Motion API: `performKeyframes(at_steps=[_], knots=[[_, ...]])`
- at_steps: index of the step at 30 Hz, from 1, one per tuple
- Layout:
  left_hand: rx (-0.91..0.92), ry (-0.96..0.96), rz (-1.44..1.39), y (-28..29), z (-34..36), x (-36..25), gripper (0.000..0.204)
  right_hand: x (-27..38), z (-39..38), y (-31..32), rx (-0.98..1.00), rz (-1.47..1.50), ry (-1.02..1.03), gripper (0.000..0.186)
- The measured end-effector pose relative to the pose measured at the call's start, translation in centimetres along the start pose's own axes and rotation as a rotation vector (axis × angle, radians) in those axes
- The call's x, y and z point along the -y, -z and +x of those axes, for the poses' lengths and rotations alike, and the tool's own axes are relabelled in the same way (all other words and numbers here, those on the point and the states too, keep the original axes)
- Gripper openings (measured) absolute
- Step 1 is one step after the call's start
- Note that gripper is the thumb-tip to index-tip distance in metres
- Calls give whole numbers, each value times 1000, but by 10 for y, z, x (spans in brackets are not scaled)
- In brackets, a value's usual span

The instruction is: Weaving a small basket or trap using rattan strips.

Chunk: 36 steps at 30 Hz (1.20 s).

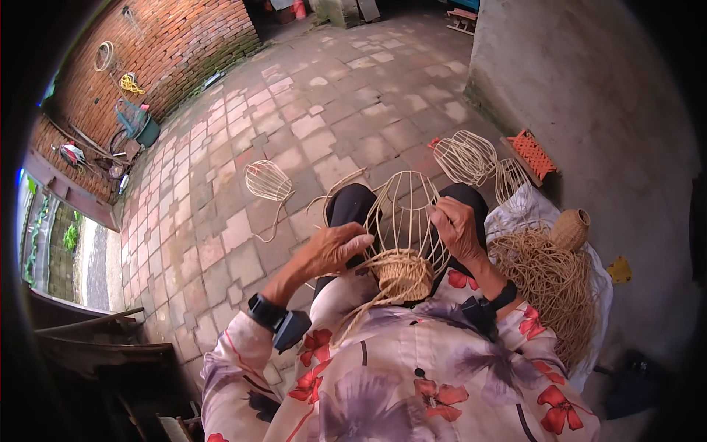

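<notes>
In my lap, between my knees, sits a half-woven basket (403, 278). Its woven part is at the end near my body, and bare pale ribs fan away from it to a ring at the far end. My left hand (335, 249) is closed at the basket's left side, its fingers partly hidden by the hand itself. On the opposite side my right hand (455, 225) has its fingers bent and pressed together on the ribs. A twisted natural-fibre cord (374, 308) trails from the woven part down toward my shirt.
On the paving lie a wire-like frame (268, 181) to the left and more frames (465, 157) ahead right. A heap of fibre cord (549, 283) lies on a white sack at my right, with a small finished woven vessel (571, 229) on top. An orange perforated block (532, 155) leans near the grey wall (589, 103).
</notes>
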State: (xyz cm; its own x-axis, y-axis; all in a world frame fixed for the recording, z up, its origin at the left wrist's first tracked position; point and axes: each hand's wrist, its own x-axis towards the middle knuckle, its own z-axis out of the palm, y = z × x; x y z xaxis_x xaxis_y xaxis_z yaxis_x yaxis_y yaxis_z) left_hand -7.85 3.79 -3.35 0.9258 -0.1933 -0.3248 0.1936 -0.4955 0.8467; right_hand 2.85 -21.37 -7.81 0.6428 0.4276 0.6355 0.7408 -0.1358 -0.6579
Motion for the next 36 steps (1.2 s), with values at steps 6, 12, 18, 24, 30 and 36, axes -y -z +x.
performKeyframes(at_steps=[6,12,18,24,30,36], knots=[[-46,-295,236,-8,-11,-9,29,-5,-3,0,45,71,-173,36],[-171,-321,297,-11,-4,-9,20,-2,1,-3,20,63,-110,35],[-486,98,-149,108,-35,86,16,-4,2,1,26,96,-149,31],[-868,353,241,215,-144,155,22,-3,1,2,43,63,-151,31],[-610,37,64,97,-35,83,36,-5,0,-1,44,62,-166,35],[-33,-144,97,4,-10,-12,26,-9,-1,-6,35,88,-220,35]])
